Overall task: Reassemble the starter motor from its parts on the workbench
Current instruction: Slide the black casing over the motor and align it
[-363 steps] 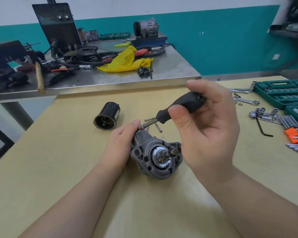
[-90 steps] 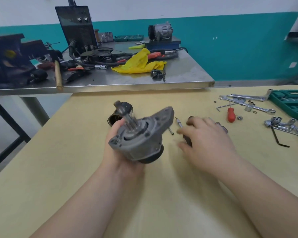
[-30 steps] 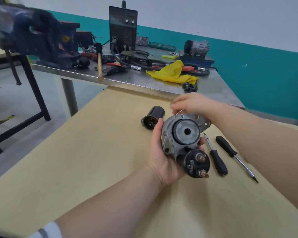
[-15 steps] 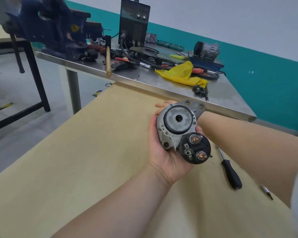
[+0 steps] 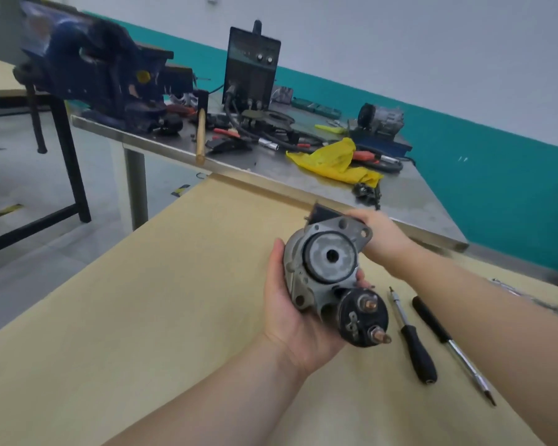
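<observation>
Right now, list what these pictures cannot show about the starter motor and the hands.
1. Head view: the right hand's fingertips and grip, hidden behind the starter motor.
2. Head view: the black part behind the motor, mostly covered by its flange.
3. Head view: the left hand's fingers, under the motor.
4. Head view: the vise, blurred.

Blue bench vise [image 5: 100, 69] on steel table [image 5: 409, 201]; black welder [image 5: 252, 69] behind; yellow rag [image 5: 334, 162]; wooden-handled hammer [image 5: 201, 136] at edge.
</observation>
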Available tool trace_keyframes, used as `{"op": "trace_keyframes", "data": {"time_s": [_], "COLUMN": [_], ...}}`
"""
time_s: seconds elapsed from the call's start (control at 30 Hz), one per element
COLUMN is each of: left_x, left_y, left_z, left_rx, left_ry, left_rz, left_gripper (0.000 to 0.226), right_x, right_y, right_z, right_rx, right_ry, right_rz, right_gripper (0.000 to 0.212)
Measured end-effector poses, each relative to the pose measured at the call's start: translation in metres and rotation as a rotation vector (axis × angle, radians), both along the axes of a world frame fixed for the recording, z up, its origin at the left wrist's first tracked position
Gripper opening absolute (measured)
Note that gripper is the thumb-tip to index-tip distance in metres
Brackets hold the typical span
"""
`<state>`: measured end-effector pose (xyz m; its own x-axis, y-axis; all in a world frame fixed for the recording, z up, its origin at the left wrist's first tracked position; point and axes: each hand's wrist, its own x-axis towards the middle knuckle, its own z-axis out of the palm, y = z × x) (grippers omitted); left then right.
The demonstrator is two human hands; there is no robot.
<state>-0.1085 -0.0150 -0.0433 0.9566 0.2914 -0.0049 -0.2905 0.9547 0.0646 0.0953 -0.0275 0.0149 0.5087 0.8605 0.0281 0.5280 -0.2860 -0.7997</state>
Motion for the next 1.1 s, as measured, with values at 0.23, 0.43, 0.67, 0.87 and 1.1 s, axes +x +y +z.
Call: {"op": "trace_keyframes", "data": {"time_s": [0.23, 0.43, 0.67, 0.87, 1.1], "left_x": [0.003, 0.000, -0.002, -0.004, -0.005], "left_y": [-0.002, -0.016, -0.034, -0.031, -0.035], "left_z": [-0.004, -0.014, -0.014, -0.013, -0.016], "left_rx": [0.047, 0.234, 0.454, 0.672, 0.671], "left_ry": [0.154, 0.135, 0.055, 0.159, 0.150], "left_rz": [0.089, -0.027, -0.056, 0.089, 0.112], "left_gripper": [0.097, 0.099, 0.085, 0.080, 0.060], "right_x": [-0.008, -0.046, -0.033, -0.026, -0.028], "right_y": [-0.122, -0.194, -0.204, -0.200, -0.205], "right_z": [-0.024, -0.049, -0.050, -0.058, -0.054], "right_rx": [0.351, 0.643, 0.593, 0.571, 0.524], "right_ry": [0.723, 1.068, 0.693, 0.795, 0.936], "right_rz": [-0.288, -0.155, 0.083, 0.274, 0.495], "right_gripper": [0.066, 0.057, 0.069, 0.083, 0.077]}}
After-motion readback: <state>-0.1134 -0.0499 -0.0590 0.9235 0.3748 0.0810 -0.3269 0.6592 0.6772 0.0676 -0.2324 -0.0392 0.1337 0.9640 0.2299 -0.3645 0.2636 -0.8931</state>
